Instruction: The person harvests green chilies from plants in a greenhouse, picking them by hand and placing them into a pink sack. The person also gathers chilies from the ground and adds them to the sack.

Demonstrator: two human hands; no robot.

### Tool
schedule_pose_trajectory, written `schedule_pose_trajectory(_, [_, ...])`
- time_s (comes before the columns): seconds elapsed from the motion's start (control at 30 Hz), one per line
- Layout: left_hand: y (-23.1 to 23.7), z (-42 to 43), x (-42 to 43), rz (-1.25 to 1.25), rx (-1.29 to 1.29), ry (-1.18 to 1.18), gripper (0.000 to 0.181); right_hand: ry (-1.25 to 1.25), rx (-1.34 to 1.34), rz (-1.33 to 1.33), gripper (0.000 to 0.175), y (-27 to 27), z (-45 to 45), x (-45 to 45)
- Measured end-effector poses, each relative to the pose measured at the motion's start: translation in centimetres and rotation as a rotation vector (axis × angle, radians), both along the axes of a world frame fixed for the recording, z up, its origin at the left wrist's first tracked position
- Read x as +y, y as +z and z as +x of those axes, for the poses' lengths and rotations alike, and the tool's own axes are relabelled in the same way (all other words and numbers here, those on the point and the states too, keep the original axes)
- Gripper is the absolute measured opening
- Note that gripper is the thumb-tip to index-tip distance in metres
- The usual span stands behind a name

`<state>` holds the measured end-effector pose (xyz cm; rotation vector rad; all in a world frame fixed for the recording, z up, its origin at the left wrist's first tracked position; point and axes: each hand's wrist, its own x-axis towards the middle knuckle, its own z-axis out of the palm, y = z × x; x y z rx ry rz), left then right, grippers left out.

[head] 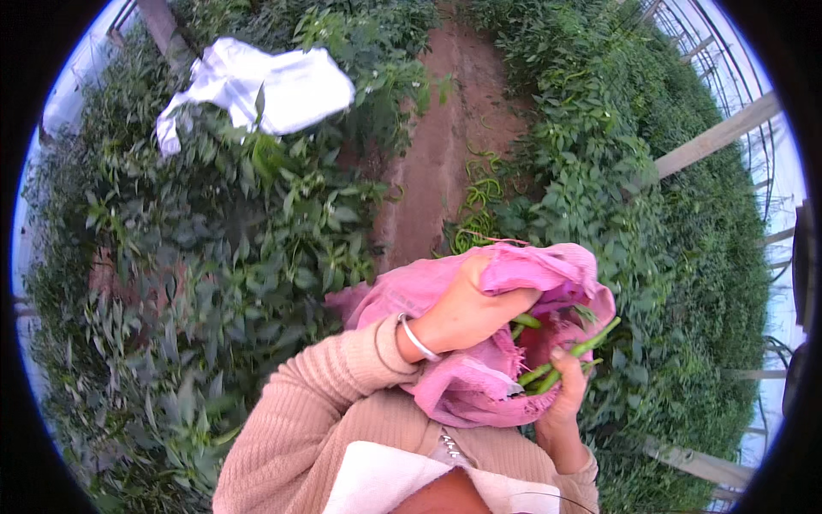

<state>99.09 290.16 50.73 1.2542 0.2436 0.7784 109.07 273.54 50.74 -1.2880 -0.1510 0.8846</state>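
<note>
A pink woven sack (398, 286) is held against my front with its frayed mouth gaping to the right. My left hand (469, 308), with a silver bangle at the wrist, grips the folded upper rim of the sack. At the lower right of the mouth, my right hand (565, 379) holds several long green chili peppers (594, 337) between thumb and fingers. Part of that hand's grip is hidden by the sack's edge. Another green pepper (526, 320) shows inside the opening, just below my left fingers. The sack's deeper contents are hidden.
Dense pepper plants (289, 225) line both sides of a bare soil path (424, 148). Loose green peppers (481, 199) lie in a heap along the path's right side. A white sack (289, 87) rests over plants at upper left. A slanting post (719, 135) stands at right.
</note>
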Motion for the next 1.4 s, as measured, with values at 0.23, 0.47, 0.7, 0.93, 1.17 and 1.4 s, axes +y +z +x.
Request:
schedule_pose_trajectory(0.23, [1.4, 5.5, 14.2, -0.159, 0.086, 0.156, 0.019, 0.216, 0.072, -0.026, 0.033, 1.3, 8.6, 17.1])
schedule_pose_trajectory(0.47, [1.5, 10.3, 27.9, -0.081, 0.105, 0.144, 0.02, 0.214, 0.081, 0.011, 0.031, 1.2, 14.8, 30.0])
schedule_pose_trajectory(0.7, [0.8, 19.1, 43.1, -0.06, -0.019, 0.131, 0.017, 0.068, 0.041, -0.045, 0.042, 0.3, 21.0, 41.5])
schedule_pose_trajectory(0.93, [-0.8, 29.3, 58.4, -0.238, -0.116, 0.027, 0.021, 0.101, -0.023, -0.013, 0.025, -0.7, 29.8, 54.6])
schedule_pose_trajectory(1.17, [-3.5, 42.6, 75.2, -0.3, -0.119, 0.235, 0.019, 0.187, -0.09, 0.017, 0.012, -5.6, 40.3, 70.8])
schedule_pose_trajectory(1.4, [-0.7, 51.1, 89.7, -0.248, -0.324, 0.392, 0.026, 0.403, -0.163, 0.121, 0.017, -4.9, 48.7, 84.8])
